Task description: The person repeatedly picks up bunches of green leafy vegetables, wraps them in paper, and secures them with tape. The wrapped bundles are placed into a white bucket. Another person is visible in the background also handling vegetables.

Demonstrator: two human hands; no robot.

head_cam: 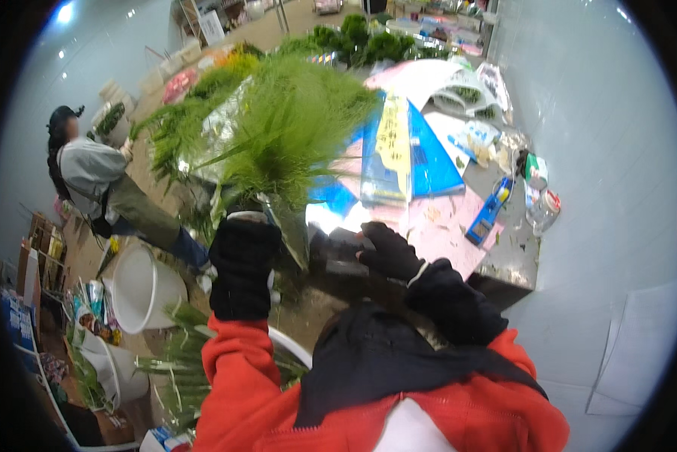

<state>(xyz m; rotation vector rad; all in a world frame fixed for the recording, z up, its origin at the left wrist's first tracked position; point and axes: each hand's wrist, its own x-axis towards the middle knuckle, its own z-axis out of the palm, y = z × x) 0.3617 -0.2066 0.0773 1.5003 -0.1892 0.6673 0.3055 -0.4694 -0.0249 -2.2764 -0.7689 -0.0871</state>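
Note:
My left hand [244, 204], in a black glove, grips the stems of a large bunch of feathery green foliage [293, 124] at the bench's left side. Its fingers are mostly hidden by the cuff and the fronds. My right hand [392, 251], in a black fingerless glove, is at the near edge of the workbench [522, 263]. Beside its fingertips is a shiny, dark, see-through surface [338, 251]; whether they hold it I cannot tell. Just beyond lie pink paper [445, 231] and blue plastic packs [429, 158], one bearing a yellow strip with writing.
A blue tape-like tool [488, 217] and a clear jar [543, 212] with a red lid sit at the right. White-wrapped bundles [457, 85] and greenery [366, 42] lie farther back. On the left stand a person [92, 164] and white buckets [140, 291]. A wall [592, 141] bounds the right.

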